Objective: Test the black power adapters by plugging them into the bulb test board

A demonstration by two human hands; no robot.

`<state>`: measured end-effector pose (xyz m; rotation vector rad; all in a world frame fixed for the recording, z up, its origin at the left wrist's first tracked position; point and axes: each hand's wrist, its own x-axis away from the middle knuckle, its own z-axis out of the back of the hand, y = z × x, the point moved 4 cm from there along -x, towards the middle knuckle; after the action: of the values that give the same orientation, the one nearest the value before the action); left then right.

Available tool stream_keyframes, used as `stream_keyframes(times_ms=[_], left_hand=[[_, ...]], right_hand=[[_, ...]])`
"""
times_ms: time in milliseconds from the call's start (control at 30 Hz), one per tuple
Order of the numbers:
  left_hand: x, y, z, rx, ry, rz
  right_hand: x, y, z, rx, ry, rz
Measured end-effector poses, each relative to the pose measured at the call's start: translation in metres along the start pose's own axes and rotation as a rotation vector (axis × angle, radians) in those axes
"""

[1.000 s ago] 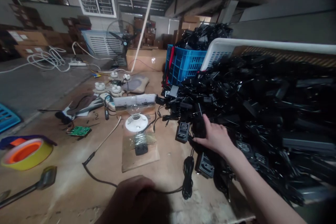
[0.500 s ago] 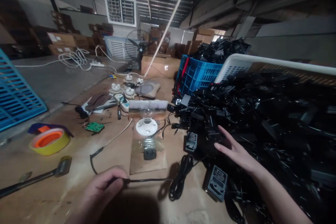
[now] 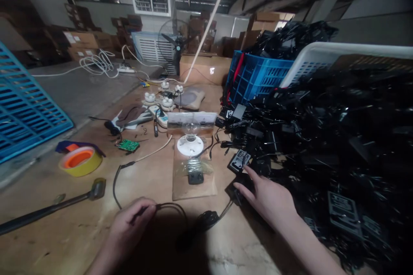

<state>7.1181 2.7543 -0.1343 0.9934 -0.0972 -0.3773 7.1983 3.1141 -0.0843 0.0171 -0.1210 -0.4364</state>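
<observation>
held one black cable (image 3: 172, 205) in the left hand (image 3: 134, 219) at the near middle of the desk (image 3: 151, 180), pinching it between closed thumb and fingers. reached with the right hand (image 3: 272, 197) toward the right, thumb and index finger parted, the index tip at the near edge of one black adapter (image 3: 240, 161) lying by the left edge of a pile of black adapters (image 3: 306, 129); could not tell of any firm grip in the shade under that hand. saw one coiled black lead (image 3: 208, 220) between the two hands, partly in shadow.

counted one clear bulb (image 3: 192, 128) on one white round base (image 3: 185, 146), with one black socket (image 3: 195, 176) just nearer on the same flat board (image 3: 180, 191). counted four white round fittings (image 3: 149, 97) farther off, one green circuit board (image 3: 129, 145) at left, one yellow tape roll (image 3: 80, 167) with an orange core, and one hammer (image 3: 97, 189) at the near left. counted two blue crates (image 3: 32, 107), one left and one far right, plus one white basket (image 3: 322, 51) at far right.

noticed pale print on the label of the adapter under the index tip, too blurred to read; noticed similar pale labels (image 3: 345, 212) at the near right, equally unreadable.
</observation>
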Motion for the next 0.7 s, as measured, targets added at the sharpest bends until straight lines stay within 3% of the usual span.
stream_keyframes(times_ms=[133, 300, 467, 633, 700], left_hand=[[0.004, 0.003, -0.016, -0.119, 0.015, -0.129], [0.009, -0.003, -0.029, -0.251, 0.033, -0.102], [0.011, -0.006, -0.030, -0.299, 0.094, -0.160], [0.014, -0.015, -0.015, -0.289, 0.306, 0.004], [0.014, -0.018, -0.010, -0.271, 0.341, 0.111]], right_hand=[[0.013, -0.006, 0.000, 0.018, 0.001, 0.051], [0.022, -0.019, -0.021, 0.008, -0.047, 0.137], [0.016, -0.036, -0.032, 0.020, -0.073, 0.091], [0.036, -0.006, -0.038, -0.382, -0.280, 0.224], [0.041, 0.016, -0.039, -0.500, -0.231, 0.180]])
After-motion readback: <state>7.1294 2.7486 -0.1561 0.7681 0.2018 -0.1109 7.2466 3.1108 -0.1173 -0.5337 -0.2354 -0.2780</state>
